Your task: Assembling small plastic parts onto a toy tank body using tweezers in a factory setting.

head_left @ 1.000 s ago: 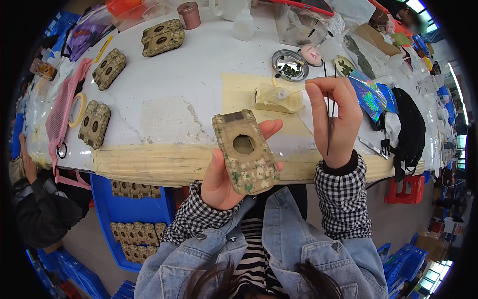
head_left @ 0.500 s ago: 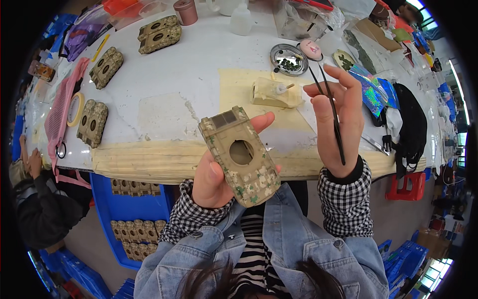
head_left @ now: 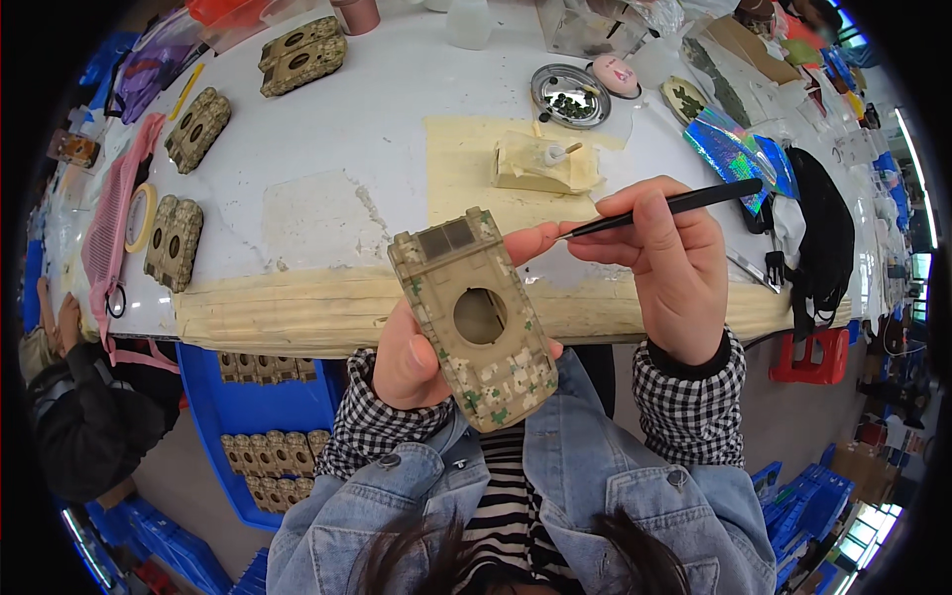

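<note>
A model tank hull (head_left: 496,375) in tan, green and white camouflage lies tilted in my left hand (head_left: 402,359), gripped along its sides. It has a round hole in its top and a dark grid panel at the far end. My left index finger sticks out past the hull's right side. Black tweezers (head_left: 679,203) are pinched in my right hand (head_left: 682,273), nearly level, their tips pointing left and at the left index fingertip. Whether a tiny part sits between the tips is too small to tell.
Ahead stands a tape-covered block (head_left: 535,174) with a small white pot. Behind it are a round metal dish (head_left: 570,96) of dark bits and a pink lidded case (head_left: 616,75). More hulls (head_left: 175,243) stand at left, others in a blue tray (head_left: 223,397) below. A person sits far left.
The tweezers have swung from upright to nearly level, and their tips have come down to my left index fingertip. My right hand has turned and closed in. The hull has shifted slightly nearer.
</note>
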`<action>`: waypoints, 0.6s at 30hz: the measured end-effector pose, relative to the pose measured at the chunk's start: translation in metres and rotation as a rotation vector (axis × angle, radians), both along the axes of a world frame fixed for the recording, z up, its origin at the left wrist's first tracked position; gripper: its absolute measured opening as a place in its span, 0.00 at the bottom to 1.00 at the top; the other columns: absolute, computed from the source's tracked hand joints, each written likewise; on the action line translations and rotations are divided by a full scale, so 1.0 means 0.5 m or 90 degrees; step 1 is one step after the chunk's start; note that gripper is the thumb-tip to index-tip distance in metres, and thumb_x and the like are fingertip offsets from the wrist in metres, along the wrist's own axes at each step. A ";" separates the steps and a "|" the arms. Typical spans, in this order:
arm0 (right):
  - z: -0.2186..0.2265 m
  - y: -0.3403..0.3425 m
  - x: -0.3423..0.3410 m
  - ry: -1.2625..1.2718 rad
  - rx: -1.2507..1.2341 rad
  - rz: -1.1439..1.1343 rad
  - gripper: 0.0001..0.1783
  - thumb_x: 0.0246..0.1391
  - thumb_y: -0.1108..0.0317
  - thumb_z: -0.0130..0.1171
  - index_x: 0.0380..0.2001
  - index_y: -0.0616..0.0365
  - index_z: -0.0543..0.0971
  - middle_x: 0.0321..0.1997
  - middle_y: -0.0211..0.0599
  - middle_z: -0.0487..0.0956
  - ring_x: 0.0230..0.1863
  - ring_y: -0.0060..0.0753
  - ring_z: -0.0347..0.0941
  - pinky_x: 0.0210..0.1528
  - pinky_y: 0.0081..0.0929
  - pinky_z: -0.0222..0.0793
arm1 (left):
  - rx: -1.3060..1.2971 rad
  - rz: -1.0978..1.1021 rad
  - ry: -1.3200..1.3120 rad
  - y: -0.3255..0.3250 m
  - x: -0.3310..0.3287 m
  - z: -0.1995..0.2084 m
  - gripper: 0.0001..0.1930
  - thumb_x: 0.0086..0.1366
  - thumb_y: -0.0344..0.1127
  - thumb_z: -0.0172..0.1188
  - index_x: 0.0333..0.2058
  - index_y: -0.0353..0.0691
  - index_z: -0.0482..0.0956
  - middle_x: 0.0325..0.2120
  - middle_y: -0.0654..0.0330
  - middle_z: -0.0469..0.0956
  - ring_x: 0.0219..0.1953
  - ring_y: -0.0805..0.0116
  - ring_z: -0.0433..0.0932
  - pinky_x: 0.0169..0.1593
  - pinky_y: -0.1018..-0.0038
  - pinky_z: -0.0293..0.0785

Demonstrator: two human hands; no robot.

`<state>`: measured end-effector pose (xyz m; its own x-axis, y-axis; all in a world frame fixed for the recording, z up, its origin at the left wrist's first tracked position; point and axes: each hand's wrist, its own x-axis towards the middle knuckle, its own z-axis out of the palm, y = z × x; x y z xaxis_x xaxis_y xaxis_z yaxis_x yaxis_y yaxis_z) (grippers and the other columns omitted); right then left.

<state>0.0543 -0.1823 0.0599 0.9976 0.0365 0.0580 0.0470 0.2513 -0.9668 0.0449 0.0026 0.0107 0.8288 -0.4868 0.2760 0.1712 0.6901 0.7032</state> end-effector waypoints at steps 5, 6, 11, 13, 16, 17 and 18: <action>0.002 0.000 0.000 -0.012 -0.074 0.000 0.17 0.63 0.64 0.40 0.35 0.70 0.70 0.33 0.42 0.75 0.36 0.36 0.78 0.39 0.28 0.78 | 0.012 0.000 0.018 -0.001 -0.004 0.005 0.51 0.52 0.67 0.52 0.62 0.34 0.44 0.58 0.26 0.43 0.64 0.39 0.40 0.37 0.63 0.80; 0.002 0.000 0.000 -0.011 -0.075 0.003 0.16 0.63 0.64 0.41 0.35 0.70 0.70 0.33 0.41 0.75 0.36 0.36 0.78 0.39 0.28 0.78 | 0.018 -0.002 0.016 -0.001 -0.004 0.005 0.51 0.52 0.67 0.53 0.62 0.35 0.44 0.58 0.26 0.43 0.64 0.38 0.39 0.37 0.62 0.80; -0.001 -0.002 -0.001 -0.012 -0.070 0.006 0.16 0.63 0.63 0.41 0.35 0.69 0.70 0.34 0.41 0.75 0.35 0.36 0.78 0.39 0.28 0.78 | -0.056 -0.060 0.141 0.009 -0.009 0.003 0.52 0.47 0.57 0.66 0.62 0.37 0.46 0.62 0.38 0.43 0.56 0.54 0.66 0.50 0.58 0.72; 0.000 0.000 -0.001 -0.011 -0.070 0.000 0.16 0.63 0.63 0.41 0.35 0.69 0.70 0.34 0.41 0.74 0.35 0.36 0.78 0.39 0.28 0.78 | -0.047 -0.052 0.122 0.008 -0.009 0.002 0.52 0.48 0.58 0.64 0.62 0.37 0.46 0.61 0.36 0.43 0.57 0.52 0.61 0.48 0.58 0.73; 0.000 0.003 -0.001 -0.009 -0.068 -0.005 0.16 0.63 0.63 0.41 0.35 0.69 0.70 0.34 0.42 0.74 0.35 0.35 0.78 0.39 0.28 0.78 | -0.013 -0.019 0.039 0.001 -0.005 -0.003 0.51 0.52 0.64 0.56 0.62 0.36 0.44 0.58 0.27 0.42 0.62 0.40 0.44 0.41 0.61 0.78; 0.000 0.003 -0.001 -0.008 -0.067 -0.006 0.16 0.63 0.63 0.42 0.35 0.69 0.70 0.34 0.42 0.74 0.35 0.35 0.78 0.39 0.28 0.78 | -0.004 -0.009 0.019 -0.001 -0.004 -0.003 0.50 0.53 0.65 0.54 0.62 0.36 0.43 0.58 0.25 0.41 0.64 0.38 0.40 0.39 0.61 0.79; -0.001 0.003 0.000 -0.006 -0.053 -0.008 0.16 0.62 0.64 0.43 0.35 0.69 0.71 0.33 0.42 0.75 0.34 0.35 0.78 0.39 0.27 0.77 | -0.003 -0.008 0.024 -0.001 -0.005 -0.001 0.50 0.53 0.65 0.54 0.62 0.36 0.43 0.58 0.25 0.41 0.64 0.38 0.40 0.39 0.62 0.79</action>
